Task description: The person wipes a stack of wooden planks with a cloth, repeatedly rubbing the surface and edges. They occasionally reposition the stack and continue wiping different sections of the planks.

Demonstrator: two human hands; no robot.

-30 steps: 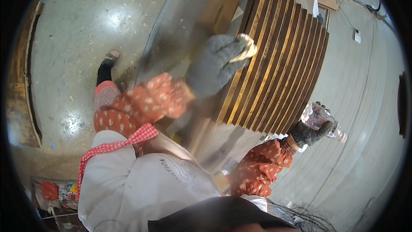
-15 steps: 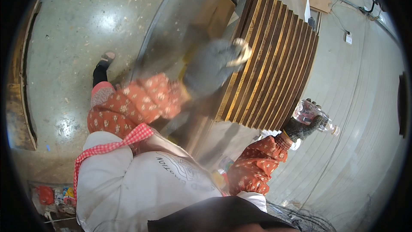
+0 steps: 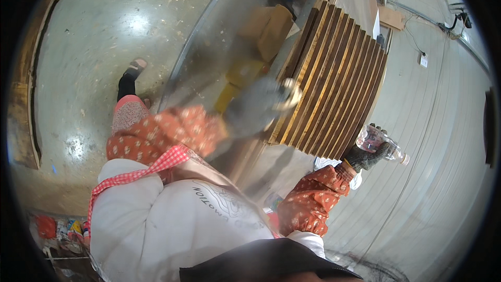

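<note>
My left hand [image 3: 253,107], in a dark grey glove and smeared by motion, is closed around a small pale cream item [image 3: 290,94] whose kind I cannot make out. It hovers by the left edge of a row of brown wooden boards [image 3: 329,86] with lighter stripes between them. To the right of the boards, my right hand [image 3: 365,156], also in a dark glove, grips a clear plastic bottle [image 3: 369,138]. The bottle is tilted, its neck pointing right and down. Orange flowered sleeves [image 3: 312,201] cover both forearms.
A cardboard box [image 3: 274,31] and yellow objects [image 3: 239,78] sit beyond my left hand. A grey metal rail [image 3: 195,36] curves past them. At far left stands a wooden panel [image 3: 26,94]; a small white box [image 3: 423,60] hangs on a cable at right.
The left hand has shifted slightly downward with the pale item, still blurred. The right hand keeps its grip on the bottle in nearly the same place. The view has tilted a little.
</note>
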